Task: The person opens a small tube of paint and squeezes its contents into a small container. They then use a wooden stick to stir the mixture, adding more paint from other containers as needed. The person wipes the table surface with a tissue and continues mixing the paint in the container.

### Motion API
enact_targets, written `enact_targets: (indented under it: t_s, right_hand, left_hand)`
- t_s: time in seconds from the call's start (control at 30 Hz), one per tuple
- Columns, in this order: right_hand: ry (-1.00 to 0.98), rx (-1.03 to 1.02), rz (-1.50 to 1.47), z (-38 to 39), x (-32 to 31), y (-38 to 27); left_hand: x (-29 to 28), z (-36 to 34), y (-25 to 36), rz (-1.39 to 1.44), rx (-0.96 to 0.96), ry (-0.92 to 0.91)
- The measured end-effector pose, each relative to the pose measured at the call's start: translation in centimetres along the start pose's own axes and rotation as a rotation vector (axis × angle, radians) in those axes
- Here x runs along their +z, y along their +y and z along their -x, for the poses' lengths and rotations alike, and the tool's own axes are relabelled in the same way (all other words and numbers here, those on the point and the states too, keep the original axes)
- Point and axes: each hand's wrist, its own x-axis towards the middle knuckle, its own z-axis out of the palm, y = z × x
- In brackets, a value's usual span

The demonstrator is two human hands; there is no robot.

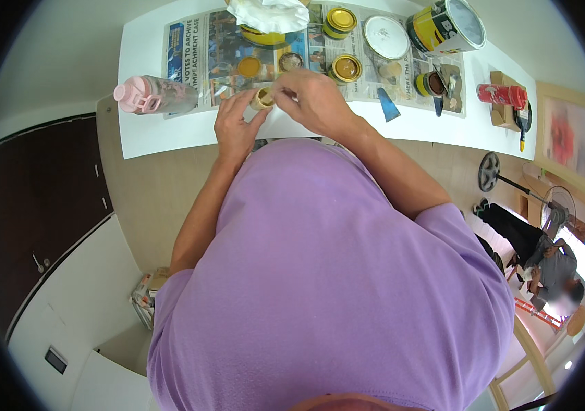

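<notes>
At the table's near edge, my left hand [236, 127] grips a small round jar [262, 100] with something yellowish-brown inside, thumb and fingers around its side. Just right of its mouth is my right hand [314, 101], fingers bent into a pinch; what they hold, if anything, is hidden. Beyond the hands, a gold lid [249, 66] and a small tin with greyish contents [291, 61] sit on the covered newspaper [224, 41]. An open tin of tan paste [345, 69] stands right of my right hand, with a closed yellow tin [339, 22] behind it.
A pink-capped bottle [155, 96] lies at the left. White crumpled cloth [269, 15] tops a yellow can. Rightward are a white lid [386, 38], large tilted can [446, 27], blue scraper blade [387, 105], open dark tin [430, 83] and red bottle [501, 94]. Another person [553, 267] is far right.
</notes>
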Motion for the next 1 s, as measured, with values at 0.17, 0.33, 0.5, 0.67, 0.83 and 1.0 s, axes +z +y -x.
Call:
enact_targets:
  t_s: [0.17,0.33,0.5,0.67,0.83,1.0]
  right_hand:
    - [0.023,-0.004,0.083,0.1,-0.3,0.0]
    - [0.144,-0.014,0.076,0.0,-0.4,0.2]
    - [0.043,0.018,0.02,0.2,-0.5,0.3]
    - [0.062,-0.026,0.079,0.1,-1.1,0.0]
    - [0.064,0.006,0.031,0.0,-2.2,-1.2]
    - [0.175,-0.05,0.019,0.3,-3.6,-2.3]
  left_hand:
    - [-0.1,-0.4,0.3,-0.009,0.009,-0.005]
    - [0.0,-0.7,0.5,0.009,0.01,-0.008]
    - [0.1,-0.8,0.7,-0.001,0.02,-0.022]
    - [0.0,-1.0,1.0,-0.004,0.031,-0.011]
    - [0.0,-0.7,0.8,0.013,0.027,0.01]
    - [-0.4,-1.0,1.3,0.048,0.005,0.022]
